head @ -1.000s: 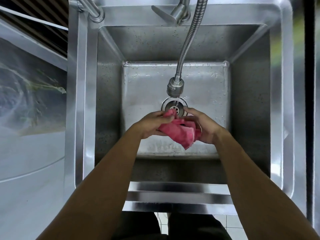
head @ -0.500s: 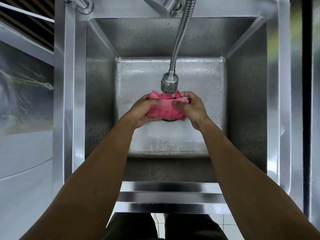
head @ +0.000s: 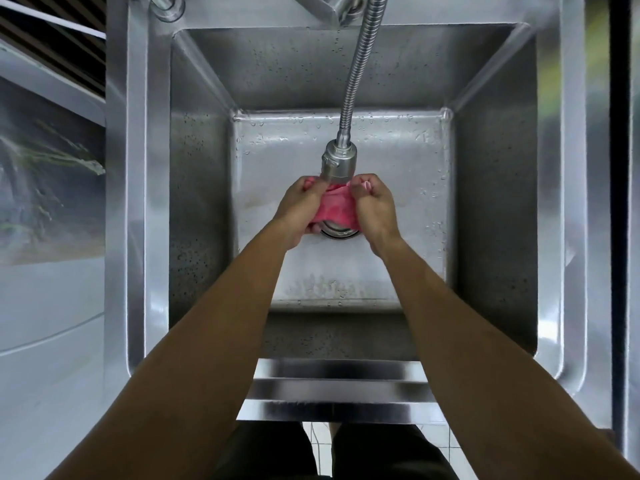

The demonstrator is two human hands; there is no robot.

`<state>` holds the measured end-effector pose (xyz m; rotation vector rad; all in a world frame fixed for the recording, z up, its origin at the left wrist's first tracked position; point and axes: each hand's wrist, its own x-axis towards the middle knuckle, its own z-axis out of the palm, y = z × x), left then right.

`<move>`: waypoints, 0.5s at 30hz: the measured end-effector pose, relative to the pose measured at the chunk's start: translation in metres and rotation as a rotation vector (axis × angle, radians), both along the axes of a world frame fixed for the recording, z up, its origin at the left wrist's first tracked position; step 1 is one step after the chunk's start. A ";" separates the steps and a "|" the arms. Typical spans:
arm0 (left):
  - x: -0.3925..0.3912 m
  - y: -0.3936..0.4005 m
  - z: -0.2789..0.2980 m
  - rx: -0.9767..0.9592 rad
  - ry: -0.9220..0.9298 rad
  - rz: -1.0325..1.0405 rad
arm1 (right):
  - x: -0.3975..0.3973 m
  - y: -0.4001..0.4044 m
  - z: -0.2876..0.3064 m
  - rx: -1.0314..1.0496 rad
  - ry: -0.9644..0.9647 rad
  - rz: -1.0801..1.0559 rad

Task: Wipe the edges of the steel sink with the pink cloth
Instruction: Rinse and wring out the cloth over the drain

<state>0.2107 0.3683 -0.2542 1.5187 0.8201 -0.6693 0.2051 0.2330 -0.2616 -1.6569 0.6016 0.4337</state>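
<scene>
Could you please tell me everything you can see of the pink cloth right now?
The pink cloth looks like soft fabric, bunched and creased. The left hand and right hand grip it from either side. It is held over the sink basin, just below the spray head, partly covering the drain. Whether it is wet cannot be told.

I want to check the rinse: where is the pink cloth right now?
In the head view, the pink cloth is bunched between the left hand and right hand, under the spray head, over the drain.
</scene>
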 end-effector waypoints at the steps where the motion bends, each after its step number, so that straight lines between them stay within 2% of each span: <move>1: -0.003 -0.002 0.000 0.058 -0.013 -0.025 | -0.003 0.009 0.001 -0.021 0.017 0.000; 5: -0.023 -0.019 0.005 0.139 -0.030 -0.075 | -0.017 0.015 0.001 -0.157 0.067 0.068; 9: -0.036 -0.033 0.011 0.155 -0.148 -0.135 | -0.015 0.003 0.005 -0.115 0.196 -0.022; 11: -0.029 -0.027 0.010 0.174 -0.157 -0.115 | -0.023 0.012 0.013 -0.193 0.099 0.036; 15: -0.020 -0.013 0.011 0.151 -0.031 -0.064 | -0.039 0.026 0.023 -0.370 -0.201 0.301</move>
